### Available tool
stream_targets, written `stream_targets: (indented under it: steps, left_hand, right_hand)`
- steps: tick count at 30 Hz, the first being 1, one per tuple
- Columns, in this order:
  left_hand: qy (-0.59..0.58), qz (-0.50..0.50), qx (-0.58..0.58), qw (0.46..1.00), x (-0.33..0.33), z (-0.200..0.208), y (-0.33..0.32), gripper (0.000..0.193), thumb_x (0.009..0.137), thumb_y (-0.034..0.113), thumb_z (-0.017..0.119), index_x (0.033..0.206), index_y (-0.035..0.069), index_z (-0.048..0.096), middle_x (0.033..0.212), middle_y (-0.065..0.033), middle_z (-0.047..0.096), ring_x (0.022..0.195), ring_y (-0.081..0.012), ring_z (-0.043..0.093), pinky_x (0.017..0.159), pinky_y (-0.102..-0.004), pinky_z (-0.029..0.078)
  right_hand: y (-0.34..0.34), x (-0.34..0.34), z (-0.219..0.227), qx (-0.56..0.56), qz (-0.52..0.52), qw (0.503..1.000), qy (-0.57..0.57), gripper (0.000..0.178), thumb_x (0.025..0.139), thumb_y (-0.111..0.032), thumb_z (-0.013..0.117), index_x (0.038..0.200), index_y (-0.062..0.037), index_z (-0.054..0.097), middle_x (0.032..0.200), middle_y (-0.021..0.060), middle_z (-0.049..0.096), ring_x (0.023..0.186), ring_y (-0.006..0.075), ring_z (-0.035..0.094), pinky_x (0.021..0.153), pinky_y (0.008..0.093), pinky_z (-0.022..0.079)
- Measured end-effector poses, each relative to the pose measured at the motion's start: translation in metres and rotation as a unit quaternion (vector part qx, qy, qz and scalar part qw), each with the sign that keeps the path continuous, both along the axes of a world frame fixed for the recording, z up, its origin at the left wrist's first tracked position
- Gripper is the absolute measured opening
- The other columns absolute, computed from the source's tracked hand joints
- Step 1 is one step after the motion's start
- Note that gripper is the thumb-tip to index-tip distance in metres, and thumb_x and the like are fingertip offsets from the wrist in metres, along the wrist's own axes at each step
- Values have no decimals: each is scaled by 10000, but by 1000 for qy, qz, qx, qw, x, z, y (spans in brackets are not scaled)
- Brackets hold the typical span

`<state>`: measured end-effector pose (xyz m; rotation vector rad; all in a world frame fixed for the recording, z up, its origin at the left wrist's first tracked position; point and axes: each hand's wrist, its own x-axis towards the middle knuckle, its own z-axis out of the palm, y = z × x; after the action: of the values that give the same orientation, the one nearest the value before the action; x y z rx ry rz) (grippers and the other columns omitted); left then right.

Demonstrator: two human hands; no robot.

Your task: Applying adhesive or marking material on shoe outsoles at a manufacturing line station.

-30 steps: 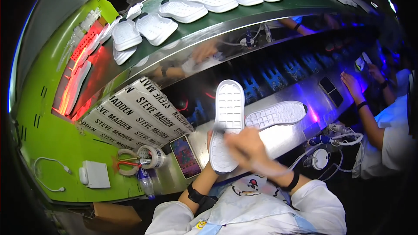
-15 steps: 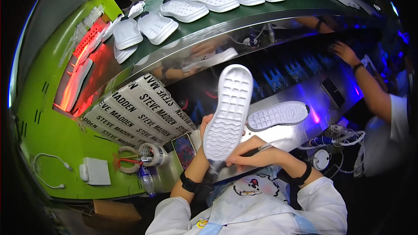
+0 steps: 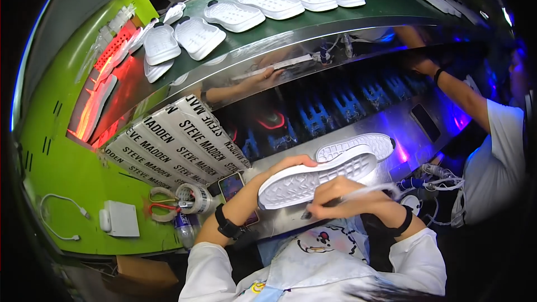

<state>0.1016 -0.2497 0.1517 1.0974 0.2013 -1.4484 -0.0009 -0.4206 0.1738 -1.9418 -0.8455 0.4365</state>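
Observation:
My left hand [image 3: 292, 162] grips a white shoe sole [image 3: 299, 185] along its far edge; most of the fingers are hidden behind it. The sole lies slantwise, its grid-and-wave patterned face turned up toward me. My right hand [image 3: 334, 193] is closed at the sole's near edge around a slim tool [image 3: 307, 213] with a dark tip. A pale, blurred streak trails behind that hand, and the tool's exact kind is unclear. Just beyond the held sole, a second white sole [image 3: 380, 143] with a black end rests on the metal bench, partly covered.
Several white soles [image 3: 235, 15] line the green conveyor beyond. At left stand a printed carton [image 3: 173, 142], tape roll [image 3: 193, 198], scissors [image 3: 162, 207] and white box [image 3: 121, 219]. A phone [image 3: 426, 123] lies right, near a co-worker's arm [image 3: 461, 95] and tangled cables [image 3: 439, 176].
The held sole has swung from nearly upright to slantwise and come down toward the bench, now overlapping the second sole. My right hand has shifted slightly right. The co-worker's arm has moved left.

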Motion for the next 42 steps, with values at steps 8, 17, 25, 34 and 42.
stream_targets:
  steps: [8,17,25,34,42]
  left_hand:
    - [-73,4,28,997,-3,32,7,302,826,248,585,1031,30,624,948,-81,650,776,-117,631,672,-224,504]
    - [-133,43,-67,988,-19,36,25,521,797,321,550,1219,16,533,1022,-102,629,822,-154,615,736,-234,478]
    - [-108,449,-463,757,55,109,161,515,926,349,441,1280,-23,404,1330,-225,423,993,-308,596,690,-349,541]
    - [-722,210,558,351,243,192,269,331,761,323,592,781,-6,563,680,-122,582,605,-230,546,557,-391,435]
    - [-679,422,3,601,39,145,177,511,739,50,557,1223,-39,419,978,-139,600,825,-188,610,747,-309,506]
  right_hand:
    - [-35,-13,-11,15,-116,986,119,115,827,-95,611,790,-10,678,884,102,660,709,173,636,678,283,494]
    - [-75,-21,-13,121,-352,926,-57,133,825,-67,558,815,3,672,889,132,671,843,197,638,744,319,494]
    - [-26,-24,27,457,-286,827,-160,397,918,-304,506,734,39,585,906,243,603,545,278,622,531,348,535]
    - [-5,-27,11,510,-288,809,-55,116,836,-85,572,825,30,578,992,221,577,649,230,607,557,314,544]
    - [-28,-27,-10,551,-358,753,31,254,744,-40,631,976,2,536,1034,213,579,676,222,598,514,301,519]
